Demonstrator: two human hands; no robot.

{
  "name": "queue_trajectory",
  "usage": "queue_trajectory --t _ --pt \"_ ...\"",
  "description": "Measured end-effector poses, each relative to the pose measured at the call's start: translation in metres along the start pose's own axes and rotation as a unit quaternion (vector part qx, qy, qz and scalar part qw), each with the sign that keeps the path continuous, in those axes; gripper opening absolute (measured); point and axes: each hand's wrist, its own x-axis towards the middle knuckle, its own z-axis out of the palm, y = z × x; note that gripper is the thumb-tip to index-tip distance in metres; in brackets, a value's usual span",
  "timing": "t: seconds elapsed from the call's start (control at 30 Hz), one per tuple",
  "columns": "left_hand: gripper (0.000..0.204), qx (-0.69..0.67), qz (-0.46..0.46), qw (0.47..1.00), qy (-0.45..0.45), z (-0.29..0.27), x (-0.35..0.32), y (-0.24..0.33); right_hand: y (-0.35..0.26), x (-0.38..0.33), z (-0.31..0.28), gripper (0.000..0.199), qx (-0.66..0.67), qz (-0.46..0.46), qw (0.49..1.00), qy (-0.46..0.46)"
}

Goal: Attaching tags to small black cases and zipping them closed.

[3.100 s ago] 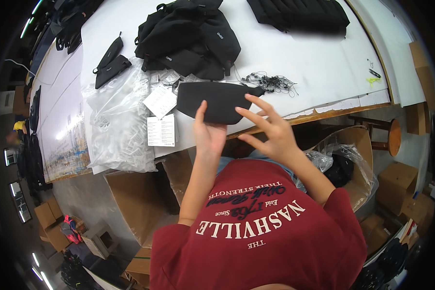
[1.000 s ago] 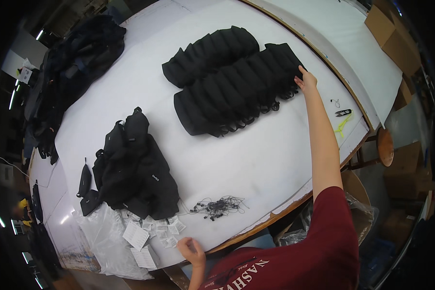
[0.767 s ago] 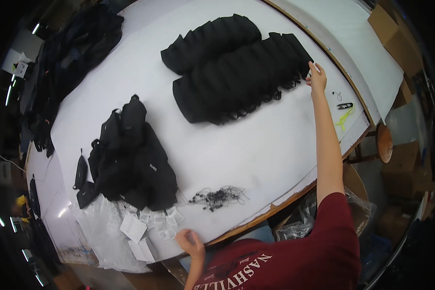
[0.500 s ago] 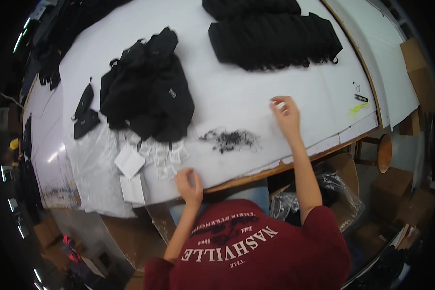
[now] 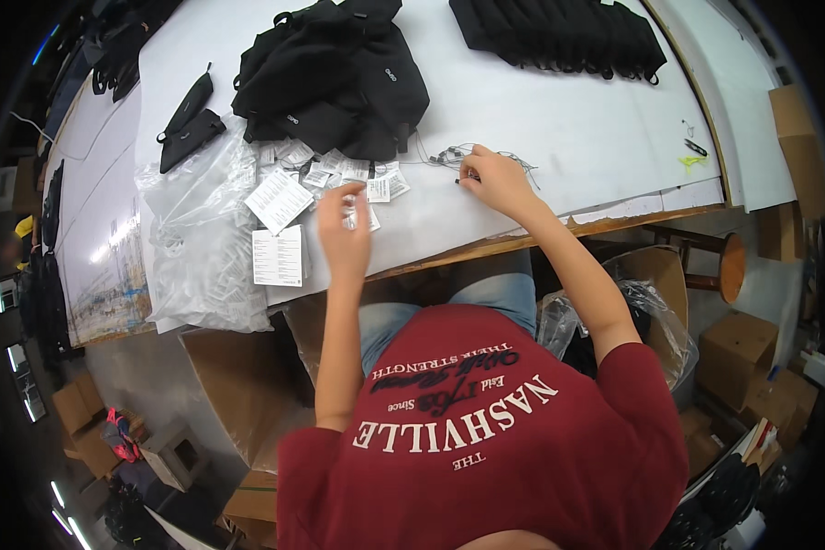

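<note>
Right hand [image 5: 493,180] pinched together on thin strings [image 5: 449,156] under your fingertips | left hand [image 5: 344,240] half-curled above paper tags [image 5: 280,197], grip unclear | strings likely light, limp, tangly; lift one by its end

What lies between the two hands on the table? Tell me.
In the head view, small white paper tags lie on the white table between the left hand and the right hand, which touches a tangle of thin strings.

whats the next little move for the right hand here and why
Probably pinch one cord out of the tangle of thin cords: the right hand already rests on it, while the left hand hovers over the paper tags.
</note>
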Motion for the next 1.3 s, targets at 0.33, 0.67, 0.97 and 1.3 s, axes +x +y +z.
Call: queue_trajectory --t 0.33,0.67,0.97,1.3 --pt "0.047 0.374 -0.121 0.919 0.04 -0.124 -0.022 -0.111 -0.005 0.004 0.016 0.009 -0.017 -0.001 1.0 0.021" --pt "0.044 0.377 -0.087 0.921 0.046 -0.118 -0.018 -0.101 -0.031 -0.016 -0.111 0.01 0.282 0.02 0.936 0.21" --pt "0.026 0.141 -0.225 0.964 -0.006 -0.14 0.003 -0.079 0.14 -0.079 -0.1 0.017 0.211 0.293 0.888 0.284" --pt "0.033 -0.088 -0.235 0.966 0.063 -0.115 -0.009 -0.016 0.104 -0.041 -0.053 0.027 -0.036 0.16 0.983 0.083"
